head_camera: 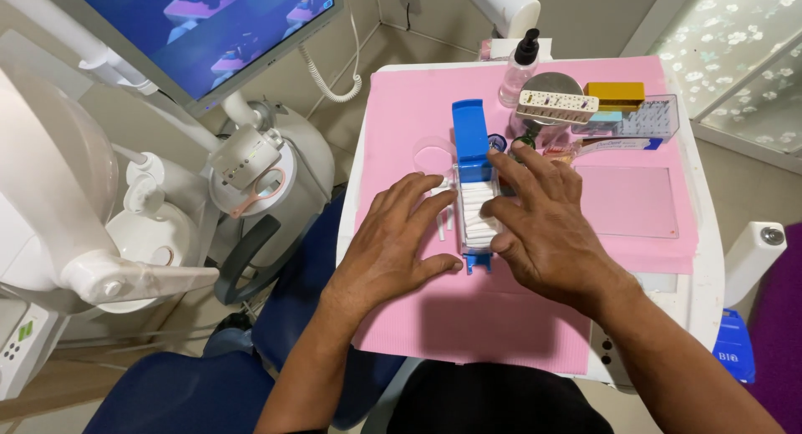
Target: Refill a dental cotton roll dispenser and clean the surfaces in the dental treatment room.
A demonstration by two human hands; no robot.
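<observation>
Currently, both hands rest on a pink paper sheet that covers the white worktop. The left hand lies flat, fingers spread and holding nothing, its thumb tip just beside the near end of a clear cotton-roll dispenser with blue fittings. The right hand lies against the dispenser's right wall, fingers extended and open, thumb resting on the rows of white cotton rolls inside. Neither hand grips anything.

The dispenser stands lengthwise near the middle of the sheet, between the two hands. Its blue lid is swung up and away at the far end. A few loose cotton rolls lie on the sheet just left of it, under the left fingertips.

Judged from this position, the step in hand is seating or levelling the rolls in the open tray. The next move would call for steadying the tray with one hand, since it is light and may slide on the paper.

Beyond the hands stand a pump bottle, a perforated white bur block, a yellow box and a clear instrument case. A monitor hangs at far left.
</observation>
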